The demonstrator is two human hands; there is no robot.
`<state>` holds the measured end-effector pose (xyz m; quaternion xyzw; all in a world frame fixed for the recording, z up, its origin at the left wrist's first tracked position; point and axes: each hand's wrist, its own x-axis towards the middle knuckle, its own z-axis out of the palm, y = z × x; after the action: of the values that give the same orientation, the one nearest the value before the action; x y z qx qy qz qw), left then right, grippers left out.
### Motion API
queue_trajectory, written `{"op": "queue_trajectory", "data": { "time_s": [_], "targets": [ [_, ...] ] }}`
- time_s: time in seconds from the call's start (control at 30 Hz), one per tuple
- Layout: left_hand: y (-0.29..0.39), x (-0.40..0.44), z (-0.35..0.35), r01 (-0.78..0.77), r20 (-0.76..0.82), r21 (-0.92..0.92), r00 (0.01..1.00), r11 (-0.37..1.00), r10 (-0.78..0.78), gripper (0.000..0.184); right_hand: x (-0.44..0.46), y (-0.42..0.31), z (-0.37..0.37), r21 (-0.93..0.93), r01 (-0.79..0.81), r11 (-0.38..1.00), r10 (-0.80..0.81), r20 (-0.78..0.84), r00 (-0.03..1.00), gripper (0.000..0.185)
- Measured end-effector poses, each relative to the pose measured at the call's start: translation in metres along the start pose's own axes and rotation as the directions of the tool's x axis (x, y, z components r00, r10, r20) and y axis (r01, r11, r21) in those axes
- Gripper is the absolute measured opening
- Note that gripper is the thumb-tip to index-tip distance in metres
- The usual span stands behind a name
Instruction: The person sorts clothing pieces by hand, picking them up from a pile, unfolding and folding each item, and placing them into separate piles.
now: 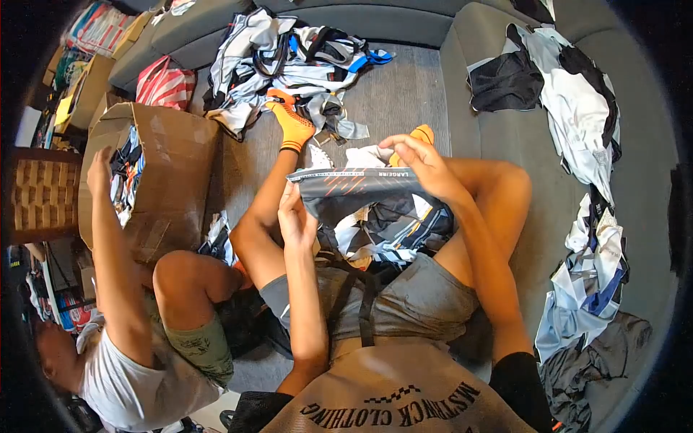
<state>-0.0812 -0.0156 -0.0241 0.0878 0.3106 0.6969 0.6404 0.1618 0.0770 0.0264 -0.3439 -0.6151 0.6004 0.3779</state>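
Stretched between my two hands is a dark grey fabric piece with orange slashes and a white printed edge reading "LARGE". My left hand pinches its left end from below. At the right end, my right hand has its fingers bent around the fabric; the part under the palm is hidden. Below the piece, a pile of mixed cut fabric in white, black, blue and orange lies between my legs. An orange sock covers one of my feet.
A heap of garments lies on the floor ahead. To the left stands a cardboard box with fabric inside; a co-worker's hand is at its opening. More clothing drapes over the grey sofa at right.
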Motion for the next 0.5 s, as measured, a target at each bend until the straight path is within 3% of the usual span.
{"op": "queue_trajectory", "data": {
  "time_s": [0.1, 0.27, 0.4, 0.47, 0.5],
  "targets": [
    [0.0, 0.001, -0.004, -0.008, -0.01, -0.019, 1.0, 1.0, 0.007, 0.024, -0.002, -0.01, 0.001, 0.025, -0.043, 0.999, 0.044, -0.037, 0.998, 0.016],
    [0.002, 0.0, -0.001, -0.052, -0.036, 0.042, 0.998, 0.998, 0.054, 0.027, -0.006, -0.013, 0.001, -0.003, -0.038, 0.999, 0.039, 0.06, 0.997, 0.017],
    [0.014, -0.007, 0.018, -0.235, -0.044, 0.237, 0.967, 0.943, 0.252, 0.028, -0.016, 0.009, -0.01, -0.428, -0.097, 0.899, 0.266, 0.357, 0.895, 0.018],
    [0.019, -0.01, 0.023, -0.248, -0.038, 0.23, 0.964, 0.941, 0.264, 0.028, -0.015, 0.002, -0.019, -0.48, -0.197, 0.855, 0.267, 0.081, 0.96, 0.018],
    [0.022, -0.011, 0.024, -0.263, -0.031, 0.22, 0.961, 0.939, 0.276, 0.028, -0.01, 0.011, -0.029, -0.401, -0.016, 0.916, -0.004, -0.05, 0.999, 0.018]
  ]
}}
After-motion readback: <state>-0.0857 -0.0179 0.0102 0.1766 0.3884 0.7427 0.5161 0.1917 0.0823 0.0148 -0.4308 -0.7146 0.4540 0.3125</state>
